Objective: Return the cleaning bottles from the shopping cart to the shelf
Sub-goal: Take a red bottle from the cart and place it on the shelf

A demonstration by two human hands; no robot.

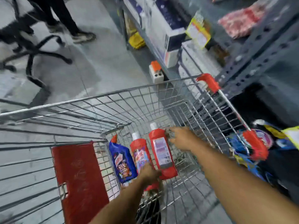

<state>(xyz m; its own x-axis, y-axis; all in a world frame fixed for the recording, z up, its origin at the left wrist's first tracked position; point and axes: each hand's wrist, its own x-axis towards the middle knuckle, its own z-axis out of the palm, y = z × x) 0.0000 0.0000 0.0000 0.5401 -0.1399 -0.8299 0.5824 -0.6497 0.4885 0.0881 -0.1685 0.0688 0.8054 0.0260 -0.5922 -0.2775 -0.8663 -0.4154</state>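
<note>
Three cleaning bottles lie on the floor of the wire shopping cart (97,101). A blue bottle (122,162) with a red cap is on the left. A red bottle (140,152) with a white cap lies in the middle. A second red bottle (161,151), label side up, is on the right. My left hand (149,174) is closed around the lower end of the middle red bottle. My right hand (182,138) hovers with spread fingers just right of the second red bottle's upper part, holding nothing.
A grey metal shelf (258,50) stands to the right with boxes and packets. The cart's red child-seat flap (77,180) is at left, its red-ended handle (233,109) at right. An office chair base (32,55) and a person's legs (64,18) are on the floor ahead.
</note>
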